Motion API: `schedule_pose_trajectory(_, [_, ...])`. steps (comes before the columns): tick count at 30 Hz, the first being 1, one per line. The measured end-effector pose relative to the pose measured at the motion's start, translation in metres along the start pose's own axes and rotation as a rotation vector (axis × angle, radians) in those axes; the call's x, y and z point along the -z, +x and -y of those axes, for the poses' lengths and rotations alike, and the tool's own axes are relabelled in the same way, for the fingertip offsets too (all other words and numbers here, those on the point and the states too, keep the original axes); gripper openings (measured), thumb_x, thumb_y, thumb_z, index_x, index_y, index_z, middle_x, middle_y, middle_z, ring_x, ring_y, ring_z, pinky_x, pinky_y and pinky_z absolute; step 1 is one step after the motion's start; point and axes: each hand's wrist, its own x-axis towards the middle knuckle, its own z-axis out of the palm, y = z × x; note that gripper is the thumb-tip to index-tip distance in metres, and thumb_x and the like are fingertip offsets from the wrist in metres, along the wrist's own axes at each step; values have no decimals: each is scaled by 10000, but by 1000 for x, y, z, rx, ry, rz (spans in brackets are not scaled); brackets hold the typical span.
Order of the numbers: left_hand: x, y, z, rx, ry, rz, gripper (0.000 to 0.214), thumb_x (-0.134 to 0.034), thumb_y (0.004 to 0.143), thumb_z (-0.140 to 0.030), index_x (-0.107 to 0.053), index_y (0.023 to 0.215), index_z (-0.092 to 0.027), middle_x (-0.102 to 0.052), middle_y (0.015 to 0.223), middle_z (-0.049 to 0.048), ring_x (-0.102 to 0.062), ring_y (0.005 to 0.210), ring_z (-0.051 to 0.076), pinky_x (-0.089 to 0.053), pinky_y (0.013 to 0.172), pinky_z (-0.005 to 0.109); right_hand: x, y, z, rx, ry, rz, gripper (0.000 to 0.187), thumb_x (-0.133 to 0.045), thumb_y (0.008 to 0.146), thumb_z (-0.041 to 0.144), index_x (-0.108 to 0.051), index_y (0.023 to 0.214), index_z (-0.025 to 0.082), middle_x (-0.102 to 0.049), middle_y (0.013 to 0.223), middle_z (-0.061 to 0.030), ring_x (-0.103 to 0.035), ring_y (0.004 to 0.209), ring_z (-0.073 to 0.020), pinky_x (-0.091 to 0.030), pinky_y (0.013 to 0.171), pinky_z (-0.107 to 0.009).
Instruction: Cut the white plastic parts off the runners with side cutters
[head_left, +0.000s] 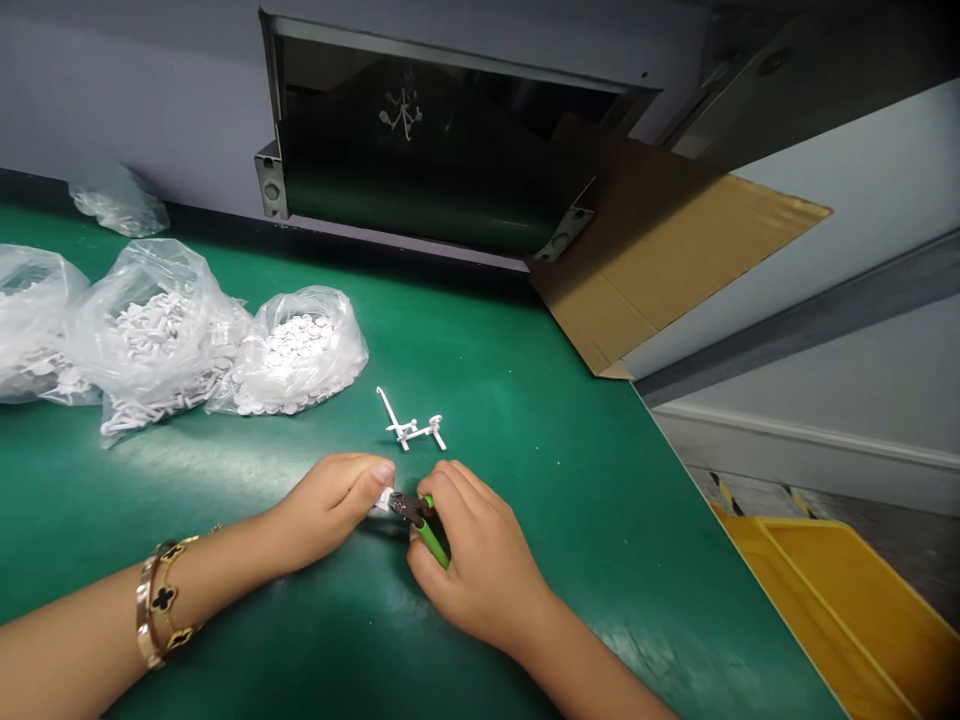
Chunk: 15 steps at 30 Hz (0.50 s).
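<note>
Low over the green table, my left hand (pixel 330 510) is closed around a small white plastic part (pixel 383 499), most of which its fingers hide. My right hand (pixel 476 555) grips a pair of green-handled cutting pliers (pixel 430 538). The dark jaws of the pliers meet the white part beside my left thumb; whether they are fully closed cannot be made out. Just beyond both hands, a branched white plastic sprue (pixel 405 428) lies on the table.
Clear bags of small white parts, including one bag (pixel 300 345) of round pieces, stand at the left. Behind is a machine opening with a dark conveyor belt (pixel 420 180) carrying another white sprue (pixel 403 112). A cardboard sheet (pixel 660 250) leans at its right. A yellow bin (pixel 847 590) sits beyond the table's right edge.
</note>
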Motion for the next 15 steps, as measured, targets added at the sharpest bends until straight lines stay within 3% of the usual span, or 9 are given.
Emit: schedule_pose_trajectory(15, [1,1,3,-53,206,-42,418,-162,929,-431,-278,606,-192,-341,576,-30,-317,548,113,-269,543,239,1,0,-3,20,-147,35,43,-426,681,159,-431,703,195,-457,680,-16,-365,636,-159,-271,575,-275])
